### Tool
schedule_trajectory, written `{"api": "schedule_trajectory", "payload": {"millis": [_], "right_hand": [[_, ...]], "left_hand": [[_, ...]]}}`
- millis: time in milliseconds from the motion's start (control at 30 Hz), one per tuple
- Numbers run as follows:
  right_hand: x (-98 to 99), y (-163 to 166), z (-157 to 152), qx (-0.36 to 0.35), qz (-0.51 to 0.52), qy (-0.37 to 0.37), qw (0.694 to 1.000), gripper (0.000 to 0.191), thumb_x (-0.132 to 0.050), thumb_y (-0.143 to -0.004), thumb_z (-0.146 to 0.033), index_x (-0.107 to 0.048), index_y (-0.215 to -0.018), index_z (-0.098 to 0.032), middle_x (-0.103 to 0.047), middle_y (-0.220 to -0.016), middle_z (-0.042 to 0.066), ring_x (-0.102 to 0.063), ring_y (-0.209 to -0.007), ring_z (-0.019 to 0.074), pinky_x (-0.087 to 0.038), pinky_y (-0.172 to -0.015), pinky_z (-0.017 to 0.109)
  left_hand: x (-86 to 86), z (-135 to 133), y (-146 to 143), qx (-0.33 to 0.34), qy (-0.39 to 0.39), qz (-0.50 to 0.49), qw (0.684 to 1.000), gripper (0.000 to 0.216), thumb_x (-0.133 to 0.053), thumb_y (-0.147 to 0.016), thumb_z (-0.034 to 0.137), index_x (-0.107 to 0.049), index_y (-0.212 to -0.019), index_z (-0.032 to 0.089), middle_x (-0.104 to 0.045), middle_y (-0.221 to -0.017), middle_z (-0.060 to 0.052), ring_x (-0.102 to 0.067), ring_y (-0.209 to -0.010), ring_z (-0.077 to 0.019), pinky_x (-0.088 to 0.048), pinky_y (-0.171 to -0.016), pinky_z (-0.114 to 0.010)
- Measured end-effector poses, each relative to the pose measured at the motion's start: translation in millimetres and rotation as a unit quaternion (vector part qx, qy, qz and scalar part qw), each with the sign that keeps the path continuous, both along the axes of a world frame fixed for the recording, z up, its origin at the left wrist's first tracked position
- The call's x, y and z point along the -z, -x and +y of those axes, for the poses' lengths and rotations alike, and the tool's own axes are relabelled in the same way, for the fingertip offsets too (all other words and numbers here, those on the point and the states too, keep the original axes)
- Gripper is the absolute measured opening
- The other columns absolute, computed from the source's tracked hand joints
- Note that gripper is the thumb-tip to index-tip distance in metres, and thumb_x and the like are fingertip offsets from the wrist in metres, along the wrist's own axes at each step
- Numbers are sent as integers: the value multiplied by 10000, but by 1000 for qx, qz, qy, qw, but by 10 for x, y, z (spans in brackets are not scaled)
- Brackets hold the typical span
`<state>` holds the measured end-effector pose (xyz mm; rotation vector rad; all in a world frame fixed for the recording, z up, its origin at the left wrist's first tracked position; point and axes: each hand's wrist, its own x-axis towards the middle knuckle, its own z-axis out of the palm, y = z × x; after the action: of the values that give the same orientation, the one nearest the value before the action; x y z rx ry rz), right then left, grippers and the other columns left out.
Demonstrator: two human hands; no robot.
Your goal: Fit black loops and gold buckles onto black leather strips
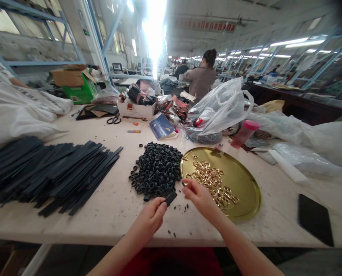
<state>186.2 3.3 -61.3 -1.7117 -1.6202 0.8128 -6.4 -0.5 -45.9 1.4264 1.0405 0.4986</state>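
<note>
My left hand (152, 216) is closed around a short black strip (171, 197), whose end juts out past the thumb. To its right, my right hand (198, 195) is pinched, with a tiny dark bit at the fingertips too small to name. Just beyond both hands lies a heap of small black loops (159, 166). Gold metal buckles (208, 176) are piled on a round gold tray (247, 184), and my right hand partly covers its near left edge. Long black strips (70, 172) lie stacked on the left.
Small black scraps dot the table (107, 226). A phone (315, 218) lies at the right. Behind are a blue booklet (162, 126), scissors (113, 119), a pink-lidded container (244, 134) and a clear plastic bag (216, 111). A person (203, 76) is farther back.
</note>
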Motion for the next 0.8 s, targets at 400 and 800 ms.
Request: {"api": "schedule_trajectory", "payload": {"millis": [400, 800], "right_hand": [[92, -370, 548, 19, -193, -29, 981, 58, -532, -719, -160, -532, -663, -177, -550, -681, 18, -515, -680, 160, -345, -621, 257], [-230, 177, -72, -106, 211, 74, 969, 29, -509, -690, -157, -524, -691, -181, -507, -568, -46, -450, -506, 87, -356, -481, 204]], "left_hand": [[-71, 2, -62, -5, -13, 37, 999, 228, -316, -829, 369, -383, -713, 184, -474, -543, 63, -356, -341, -46, -274, -383, -178], [-295, 178, -164, 24, -221, 177, 959, 154, -434, -791, 272, -555, -789, 175, -620, -768, -31, -554, -713, -170, -358, -620, -244]]}}
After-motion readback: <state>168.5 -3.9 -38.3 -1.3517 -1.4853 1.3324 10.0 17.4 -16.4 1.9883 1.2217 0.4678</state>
